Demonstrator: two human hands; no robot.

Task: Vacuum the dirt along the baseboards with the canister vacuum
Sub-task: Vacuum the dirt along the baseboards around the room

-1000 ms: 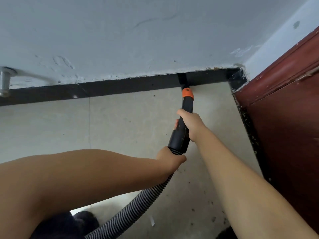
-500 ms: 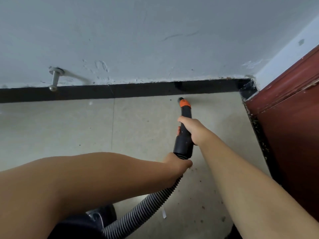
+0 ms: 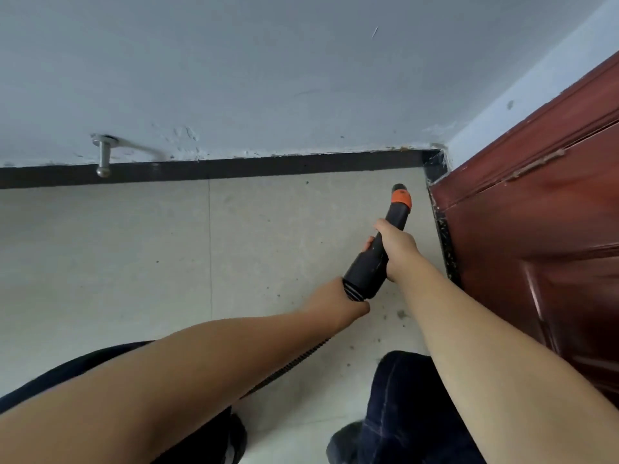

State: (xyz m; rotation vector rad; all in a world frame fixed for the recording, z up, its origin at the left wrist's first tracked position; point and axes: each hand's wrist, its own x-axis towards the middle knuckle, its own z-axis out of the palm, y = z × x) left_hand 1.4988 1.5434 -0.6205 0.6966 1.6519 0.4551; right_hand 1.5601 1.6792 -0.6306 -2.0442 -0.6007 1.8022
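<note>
Since a second ago you have drawn the nozzle [image 3: 398, 201] off the back baseboard [image 3: 254, 168] and swung it right, toward the corner by the red door [image 3: 542, 229]. Its tip now hangs clear of the floor [image 3: 134, 256], near the speckled strip at the door's foot. Your right hand [image 3: 397, 249] grips the black, orange-collared wand; your left hand [image 3: 341, 303] holds the ribbed hose [image 3: 291, 363] behind it. Judgement: back run done, dirt [image 3: 400, 314] remains beside the door.
</note>
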